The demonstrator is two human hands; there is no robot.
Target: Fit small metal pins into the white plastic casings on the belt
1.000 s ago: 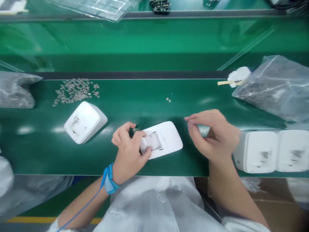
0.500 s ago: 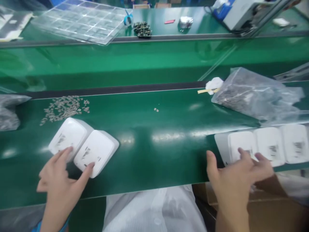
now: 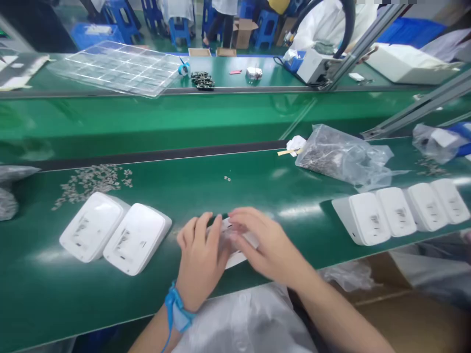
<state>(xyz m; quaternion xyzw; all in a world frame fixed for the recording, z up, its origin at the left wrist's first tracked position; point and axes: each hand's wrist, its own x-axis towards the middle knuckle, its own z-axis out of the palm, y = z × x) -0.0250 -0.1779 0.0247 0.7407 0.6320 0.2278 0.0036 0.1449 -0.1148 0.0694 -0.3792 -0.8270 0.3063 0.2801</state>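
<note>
A white plastic housing (image 3: pixel 236 259) lies at the front middle of the bench, largely covered by my hands. My left hand (image 3: pixel 204 252) curls its fingers over the left side of it, and a blue wrist strap (image 3: pixel 178 308) circles that wrist. From the right, my right hand (image 3: pixel 270 245) grips the same housing, its thumb and fingers bent over the top. Two similar white housings (image 3: pixel 137 239) lean against each other to the left. A row of several more white housings (image 3: pixel 369 218) stands to the right.
Small metal pieces (image 3: pixel 91 181) are spread at the back left. A clear bag of small parts (image 3: pixel 334 154) lies at the back right near a wooden stick (image 3: pixel 289 152). The upper shelf holds a clear compartment tray (image 3: pixel 121 68). An open cardboard box (image 3: pixel 397 304) sits below the bench edge.
Both hands have left the housings at the two sides and come together over a white housing in the middle. The view has tilted up, showing stools and people beyond the shelf.
</note>
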